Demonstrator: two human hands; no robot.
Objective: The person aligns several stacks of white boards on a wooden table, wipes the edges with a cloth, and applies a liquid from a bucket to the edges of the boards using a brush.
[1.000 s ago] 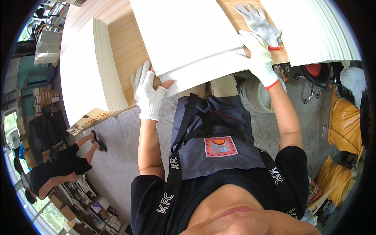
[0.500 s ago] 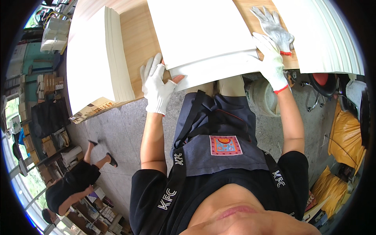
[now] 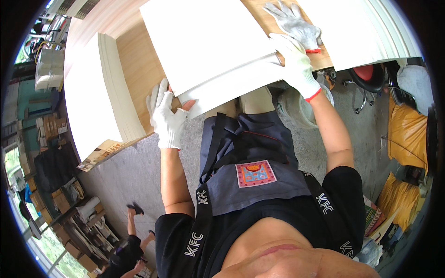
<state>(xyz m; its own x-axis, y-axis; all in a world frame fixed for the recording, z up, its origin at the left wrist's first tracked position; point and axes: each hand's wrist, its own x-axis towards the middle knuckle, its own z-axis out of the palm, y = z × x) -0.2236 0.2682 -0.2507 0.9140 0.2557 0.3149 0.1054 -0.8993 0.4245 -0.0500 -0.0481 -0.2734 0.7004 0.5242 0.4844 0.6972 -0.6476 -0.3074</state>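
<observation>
A large white sheet (image 3: 232, 84) protrudes from beneath a white stack (image 3: 208, 41) and overhangs the table's near edge. My left hand (image 3: 167, 116), in a white glove with bare thumb and index fingertips, grips the sheet's near left corner. Its thumb lies on top, and its other fingers run along the left side. At the near right corner, my right hand (image 3: 296, 67) in a similar glove also holds the sheet. Its fingers extend along the right side, while its palm hides the corner. A loose grey-white glove (image 3: 296, 28) lies just beyond that hand.
White stacks stand at left (image 3: 113, 88) and right (image 3: 357, 32) on the wooden table (image 3: 139, 55). Under the near edge is a whitish bucket (image 3: 301, 109). A stool (image 3: 368, 76) stands at right. Another person (image 3: 125, 255) is at lower left, near shelves with boxes (image 3: 60, 204).
The whole view has shifted, so the table and hands appear further left. My hands keep their places at the sheet's corners. The other person has moved toward the lower edge.
</observation>
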